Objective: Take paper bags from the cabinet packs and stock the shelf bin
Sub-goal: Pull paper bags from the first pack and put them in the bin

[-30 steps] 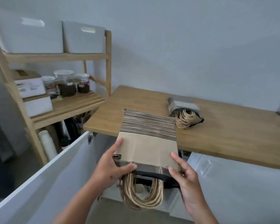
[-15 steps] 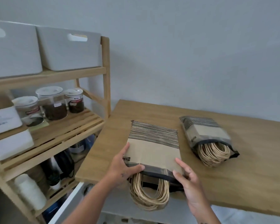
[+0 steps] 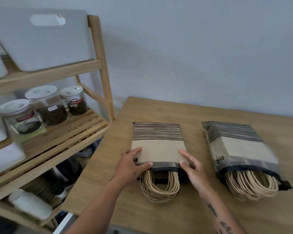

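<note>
A pack of brown paper bags [image 3: 157, 146] with black stripes lies flat on the wooden counter [image 3: 159, 217], its bundle of twisted paper handles pointing toward me. My left hand [image 3: 130, 168] holds its lower left corner, thumb over the dark band. My right hand [image 3: 194, 171] holds the lower right edge, fingers loosely spread. A second, thicker pack [image 3: 238, 149] in clear wrap lies to the right, apart from the first. A white bin [image 3: 44, 43] with a cut-out handle stands on the top shelf at the left.
The wooden shelf unit [image 3: 100, 68] stands against the counter's left end. Three lidded glass jars [image 3: 47, 105] sit on its middle shelf, white boxes and rolls lower down. A white cabinet door edge [image 3: 64, 223] shows below the counter. A plain wall runs behind.
Both hands lifted the pack from below the counter's front edge and laid it flat on the counter, left of the second pack. The view moved up and closer.
</note>
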Available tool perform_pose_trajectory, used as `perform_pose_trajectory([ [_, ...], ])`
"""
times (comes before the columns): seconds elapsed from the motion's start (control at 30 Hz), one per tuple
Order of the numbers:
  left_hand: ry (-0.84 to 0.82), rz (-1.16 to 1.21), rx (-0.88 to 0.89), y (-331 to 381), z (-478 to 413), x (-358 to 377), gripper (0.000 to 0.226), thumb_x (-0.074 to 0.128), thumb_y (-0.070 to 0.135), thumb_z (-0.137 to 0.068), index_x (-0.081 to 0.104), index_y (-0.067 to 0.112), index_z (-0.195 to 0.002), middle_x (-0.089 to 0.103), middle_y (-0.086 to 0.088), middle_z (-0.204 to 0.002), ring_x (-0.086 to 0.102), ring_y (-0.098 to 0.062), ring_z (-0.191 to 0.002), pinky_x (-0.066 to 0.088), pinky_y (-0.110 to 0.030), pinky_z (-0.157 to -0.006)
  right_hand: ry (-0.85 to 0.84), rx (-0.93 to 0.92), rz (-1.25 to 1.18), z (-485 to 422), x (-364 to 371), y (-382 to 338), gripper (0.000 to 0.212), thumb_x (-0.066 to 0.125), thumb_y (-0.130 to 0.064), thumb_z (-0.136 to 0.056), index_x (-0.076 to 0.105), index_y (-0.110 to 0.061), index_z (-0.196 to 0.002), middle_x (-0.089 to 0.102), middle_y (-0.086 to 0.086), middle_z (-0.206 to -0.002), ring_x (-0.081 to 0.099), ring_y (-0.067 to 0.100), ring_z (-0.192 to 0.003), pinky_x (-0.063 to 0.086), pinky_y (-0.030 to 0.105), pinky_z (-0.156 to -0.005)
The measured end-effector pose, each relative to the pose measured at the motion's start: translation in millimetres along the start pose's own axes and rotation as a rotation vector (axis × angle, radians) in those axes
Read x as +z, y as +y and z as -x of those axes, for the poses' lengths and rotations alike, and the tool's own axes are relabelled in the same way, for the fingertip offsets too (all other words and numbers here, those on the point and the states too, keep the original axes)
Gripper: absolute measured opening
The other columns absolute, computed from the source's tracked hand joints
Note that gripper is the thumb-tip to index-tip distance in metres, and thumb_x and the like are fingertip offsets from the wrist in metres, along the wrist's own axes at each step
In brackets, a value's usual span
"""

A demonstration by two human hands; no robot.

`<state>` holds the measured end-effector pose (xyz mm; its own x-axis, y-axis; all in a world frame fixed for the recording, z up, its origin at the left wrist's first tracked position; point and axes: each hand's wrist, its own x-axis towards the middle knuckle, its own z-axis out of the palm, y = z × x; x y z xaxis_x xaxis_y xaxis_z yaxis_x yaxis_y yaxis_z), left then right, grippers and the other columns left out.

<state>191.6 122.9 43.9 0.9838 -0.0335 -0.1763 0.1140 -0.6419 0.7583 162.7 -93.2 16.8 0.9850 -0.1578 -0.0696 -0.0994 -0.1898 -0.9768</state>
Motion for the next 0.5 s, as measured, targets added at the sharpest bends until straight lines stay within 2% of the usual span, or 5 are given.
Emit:
perform_pose_trajectory([
  [0.13,0.096,0.049,-0.035,10,-11,15,0.074,0.075,0.047,-0.071,0.046,0.029,-0.136,0.042,-0.002,-0.13,0.038,-0.022,-0.129,0.035,-0.028,-0.103,-0.043,-0.014,0.089,-36,-15,6,0.034,0.058,-0.025,-0.088,0.058,-0.056,-0.101,0.05,0.005,-0.13,0.046,0.015,-0.12,0.033,0.034,-0.108],
  [0.27,0.188,0.048,-0.051,9,-3,30,0.072,0.07,0.051,-0.073,0.046,0.029,-0.137,0.044,-0.004,-0.134,0.034,-0.021,-0.132,0.035,-0.033,-0.108,-0.051,-0.011,0.087,-42,-20,6,0.033,0.056,-0.026,-0.09,0.055,-0.052,-0.11,0.051,0.0,-0.132,0.046,0.011,-0.12,0.032,0.029,-0.107],
  [0.33,0.184,-0.054,-0.043,9,3,32,0.072,0.063,0.059,-0.074,0.043,0.031,-0.138,0.045,-0.004,-0.134,0.036,-0.022,-0.129,0.035,-0.035,-0.107,0.059,-0.04,0.08,-31,-20,4,0.034,0.058,-0.024,-0.088,0.055,-0.042,-0.117,0.054,-0.003,-0.128,0.048,0.008,-0.116,0.034,0.025,-0.101],
  [0.4,0.173,-0.243,-0.036,11,5,29,0.072,0.054,0.068,-0.074,0.041,0.034,-0.137,0.044,-0.006,-0.138,0.034,-0.026,-0.132,0.032,-0.038,-0.107,0.232,-0.101,0.065,-14,-20,2,0.032,0.063,-0.019,-0.085,0.06,-0.031,-0.114,0.058,-0.002,-0.12,0.053,0.006,-0.107,0.039,0.021,-0.094],
  [0.5,0.133,-0.383,0.077,21,-5,19,0.069,0.057,0.064,-0.075,0.04,0.03,-0.133,0.02,-0.011,-0.154,0.01,-0.031,-0.144,0.019,-0.041,-0.114,0.418,-0.201,0.086,14,-11,-6,0.025,0.07,-0.022,-0.076,0.063,-0.037,-0.095,0.061,-0.014,-0.099,0.057,0.008,-0.09,0.047,0.024,-0.08],
])
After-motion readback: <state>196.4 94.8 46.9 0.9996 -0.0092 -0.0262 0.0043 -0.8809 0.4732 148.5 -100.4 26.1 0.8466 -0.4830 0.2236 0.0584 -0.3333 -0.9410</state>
